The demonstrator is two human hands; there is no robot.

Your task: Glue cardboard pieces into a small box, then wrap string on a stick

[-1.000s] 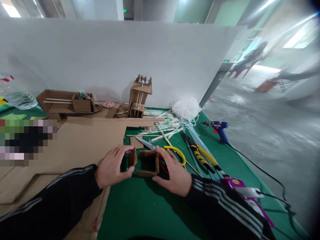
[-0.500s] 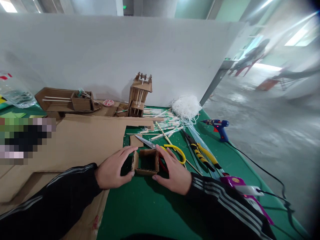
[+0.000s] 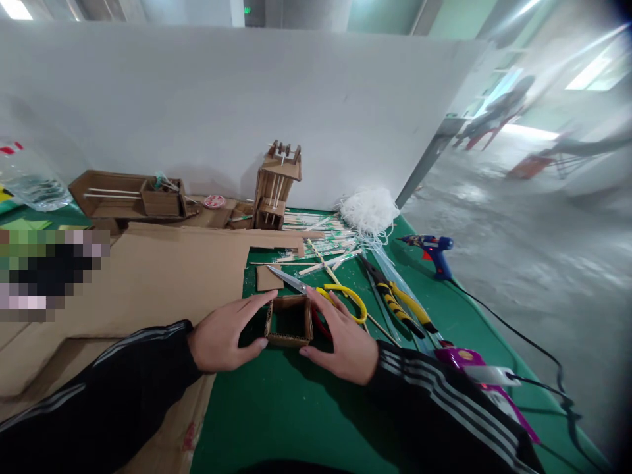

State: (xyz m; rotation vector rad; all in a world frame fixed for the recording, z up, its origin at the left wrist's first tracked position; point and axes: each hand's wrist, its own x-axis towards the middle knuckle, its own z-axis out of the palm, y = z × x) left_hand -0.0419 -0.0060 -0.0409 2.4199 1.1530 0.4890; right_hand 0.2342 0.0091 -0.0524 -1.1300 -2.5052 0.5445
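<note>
A small open cardboard frame (image 3: 289,340) stands on the green table between my hands. My left hand (image 3: 228,334) holds its left side, with the thumb at the near corner and the fingers at the far one. Against the right side rests my right hand (image 3: 344,337), its fingers along the wall and its thumb near the front corner. Scissors with yellow handles (image 3: 364,309) lie just behind my right hand. A small cardboard square (image 3: 269,278) is behind the frame, near the scissor blades.
Large cardboard sheets (image 3: 182,276) cover the left. Behind stand a cardboard tower (image 3: 276,187) and a cardboard box model (image 3: 113,204). To the right lie pliers (image 3: 395,303), a blue glue gun (image 3: 434,253) with its cable, white string (image 3: 368,210) and a purple packet (image 3: 464,359).
The frame's left wall, which leaned outward, now stands straighter against the frame. My left fingertips have moved slightly right, pressing that side in.
</note>
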